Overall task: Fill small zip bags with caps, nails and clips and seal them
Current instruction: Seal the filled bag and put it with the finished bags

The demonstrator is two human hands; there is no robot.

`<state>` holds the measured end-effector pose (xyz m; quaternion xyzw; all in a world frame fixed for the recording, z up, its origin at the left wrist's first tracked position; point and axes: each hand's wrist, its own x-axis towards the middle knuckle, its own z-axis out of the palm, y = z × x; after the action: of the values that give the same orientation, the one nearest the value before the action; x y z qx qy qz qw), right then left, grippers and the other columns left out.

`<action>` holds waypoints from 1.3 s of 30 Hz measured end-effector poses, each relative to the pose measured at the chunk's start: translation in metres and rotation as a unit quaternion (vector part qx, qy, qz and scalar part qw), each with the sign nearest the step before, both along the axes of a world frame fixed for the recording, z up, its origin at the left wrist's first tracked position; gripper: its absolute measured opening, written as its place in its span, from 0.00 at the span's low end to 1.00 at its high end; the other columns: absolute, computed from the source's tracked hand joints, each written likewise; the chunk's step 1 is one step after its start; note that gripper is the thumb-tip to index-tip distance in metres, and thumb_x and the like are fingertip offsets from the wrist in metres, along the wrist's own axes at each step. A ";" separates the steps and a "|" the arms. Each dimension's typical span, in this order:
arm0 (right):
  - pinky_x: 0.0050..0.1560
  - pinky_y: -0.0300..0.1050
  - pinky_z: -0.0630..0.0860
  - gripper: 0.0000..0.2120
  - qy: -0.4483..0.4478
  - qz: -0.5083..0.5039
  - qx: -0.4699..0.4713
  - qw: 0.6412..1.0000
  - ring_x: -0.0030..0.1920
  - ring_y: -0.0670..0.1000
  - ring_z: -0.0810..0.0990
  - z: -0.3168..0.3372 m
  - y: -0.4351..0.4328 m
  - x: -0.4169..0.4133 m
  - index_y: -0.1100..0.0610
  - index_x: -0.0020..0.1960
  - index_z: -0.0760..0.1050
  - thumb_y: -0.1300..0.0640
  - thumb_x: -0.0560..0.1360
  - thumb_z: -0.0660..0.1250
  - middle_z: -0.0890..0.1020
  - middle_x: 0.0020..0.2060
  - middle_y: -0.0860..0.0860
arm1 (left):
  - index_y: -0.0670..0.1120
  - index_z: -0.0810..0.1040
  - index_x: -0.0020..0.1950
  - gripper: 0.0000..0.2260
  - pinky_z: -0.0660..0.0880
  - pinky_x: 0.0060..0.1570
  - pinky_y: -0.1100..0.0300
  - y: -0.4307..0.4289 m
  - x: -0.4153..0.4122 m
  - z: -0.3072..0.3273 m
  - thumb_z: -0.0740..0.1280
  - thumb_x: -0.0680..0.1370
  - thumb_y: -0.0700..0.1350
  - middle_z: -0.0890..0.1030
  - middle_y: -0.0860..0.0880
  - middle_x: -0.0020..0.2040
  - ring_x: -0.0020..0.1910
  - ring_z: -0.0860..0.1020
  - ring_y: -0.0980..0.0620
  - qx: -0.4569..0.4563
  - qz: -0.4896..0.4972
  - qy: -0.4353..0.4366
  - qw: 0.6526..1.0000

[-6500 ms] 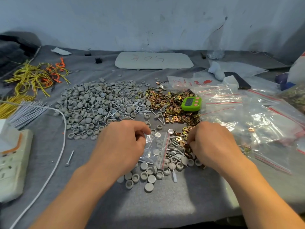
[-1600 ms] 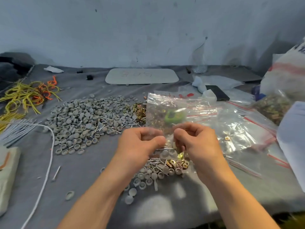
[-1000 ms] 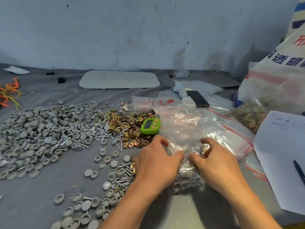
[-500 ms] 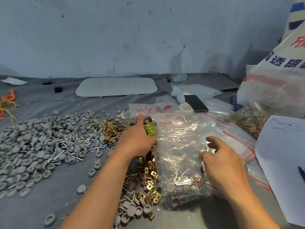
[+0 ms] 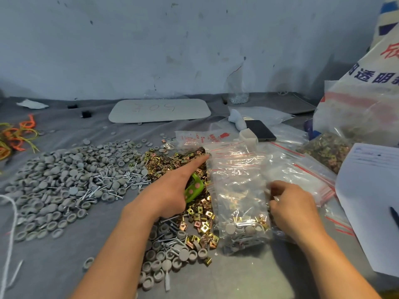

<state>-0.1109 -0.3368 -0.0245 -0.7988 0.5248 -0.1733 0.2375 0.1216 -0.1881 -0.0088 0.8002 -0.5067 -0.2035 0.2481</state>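
**Grey caps, brass clips and a filled zip bag**

Orange and yellow wire ties lay at the far left edge of the frame on the cloth-covered worktop. The caps spread across the left half, with nails scattered along their right side and the clips heaped next to them, towards the centre. The left hand lay over a green timer at centre, its index finger straight and the tip at the edge of the plastic. Its other fingers were hidden, so a grip on the timer could not be told. The zip bag lay right of centre, touching the clips, with caps, nails and clips gathered in its near end. The right hand sat at the bag's right edge with fingers curled; whether they pinched anything could not be told. A fan of empty zip bags with red strips lay further right, and a paper sheet lay at the right edge.
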 end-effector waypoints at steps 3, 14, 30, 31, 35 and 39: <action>0.54 0.49 0.81 0.18 -0.037 -0.021 0.009 0.999 0.46 0.56 0.84 -0.002 0.001 -0.006 0.49 0.54 0.85 0.66 0.69 0.69 0.86 0.41 0.45 | 0.80 0.47 0.74 0.58 0.78 0.34 0.66 0.012 0.001 -0.001 0.76 0.68 0.31 0.78 0.61 0.53 0.42 0.80 0.60 -0.024 -0.008 0.005 1.000; 0.60 0.42 0.79 0.14 -0.312 -0.085 -0.176 0.930 0.45 0.43 0.86 0.028 0.016 -0.002 0.51 0.57 0.86 0.62 0.74 0.74 0.87 0.44 0.45 | 0.66 0.74 0.69 0.35 0.84 0.36 0.52 0.041 0.022 0.000 0.71 0.74 0.30 0.83 0.62 0.56 0.40 0.84 0.60 -0.207 0.223 0.073 0.950; 0.37 0.45 0.84 0.23 -0.509 0.156 0.505 0.679 0.38 0.53 0.86 0.040 0.096 0.096 0.62 0.62 0.80 0.71 0.68 0.70 0.87 0.45 0.57 | 0.49 0.81 0.65 0.16 0.78 0.59 0.55 0.063 -0.019 0.009 0.70 0.79 0.38 0.85 0.51 0.58 0.58 0.83 0.52 -0.201 0.074 0.388 0.896; 0.36 0.45 0.84 0.24 -0.508 0.152 0.537 0.656 0.38 0.53 0.86 0.041 0.098 0.099 0.62 0.62 0.80 0.72 0.67 0.69 0.87 0.46 0.58 | 0.48 0.83 0.62 0.13 0.79 0.54 0.57 0.070 -0.015 0.010 0.71 0.78 0.38 0.86 0.49 0.54 0.53 0.83 0.51 -0.202 0.084 0.405 0.888; 0.40 0.47 0.85 0.22 -0.461 0.155 0.578 0.655 0.42 0.55 0.86 0.040 0.107 0.110 0.63 0.63 0.80 0.69 0.69 0.72 0.86 0.52 0.61 | 0.44 0.84 0.47 0.08 0.79 0.45 0.55 0.098 0.005 0.011 0.77 0.71 0.36 0.85 0.42 0.44 0.43 0.82 0.47 -0.231 0.152 0.452 0.848; 0.48 0.52 0.84 0.20 -0.344 0.178 0.518 0.763 0.50 0.57 0.87 0.040 0.115 0.116 0.58 0.64 0.80 0.45 0.80 0.68 0.86 0.56 0.60 | 0.46 0.85 0.38 0.07 0.77 0.34 0.66 0.118 0.011 0.004 0.78 0.72 0.36 0.84 0.49 0.36 0.34 0.82 0.54 -0.287 0.283 0.351 0.845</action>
<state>0.0048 -0.2221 0.0151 -0.5199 0.2659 -0.0931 0.8064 0.1325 -0.0699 -0.0052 0.6768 -0.1731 -0.2370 0.6751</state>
